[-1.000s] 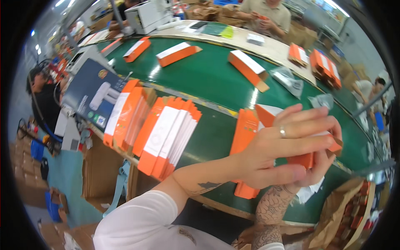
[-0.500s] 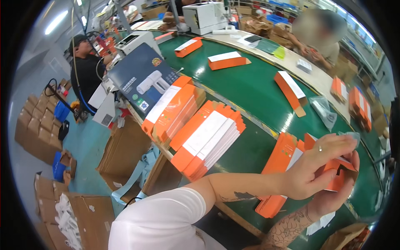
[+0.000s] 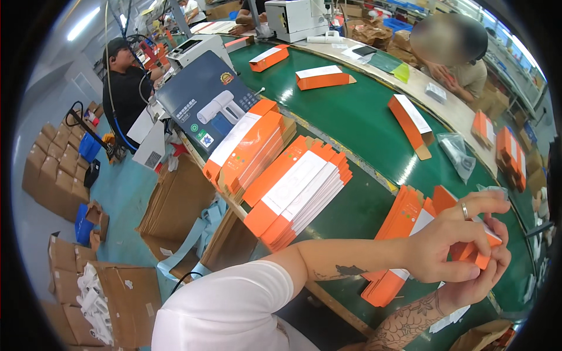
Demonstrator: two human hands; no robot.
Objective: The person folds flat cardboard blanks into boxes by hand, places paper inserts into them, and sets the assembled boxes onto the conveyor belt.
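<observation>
An orange and white carton (image 3: 481, 259) is between my two hands at the right front of the green table. Its end lies under my fingers, and much of it is hidden by them. My left hand (image 3: 448, 243), with a ring on one finger, reaches over from the left, its fingers curled onto the carton's end. From below, my right hand (image 3: 481, 286) wraps the carton's far side. Flattened orange cartons (image 3: 393, 225) lie in a pile beside my left wrist, partly under my forearm.
A neat stack of flat orange cartons (image 3: 298, 187) stands left of my hands, near another stack (image 3: 240, 149) against a dark printed box (image 3: 202, 105). Formed cartons (image 3: 410, 123) lie on the green belt (image 3: 351, 126) near a clear plastic bag (image 3: 456, 155). Co-workers sit across and left.
My fingers have closed in over the carton's end, where a gap with a brown flap showed before. The view has shifted slightly.
</observation>
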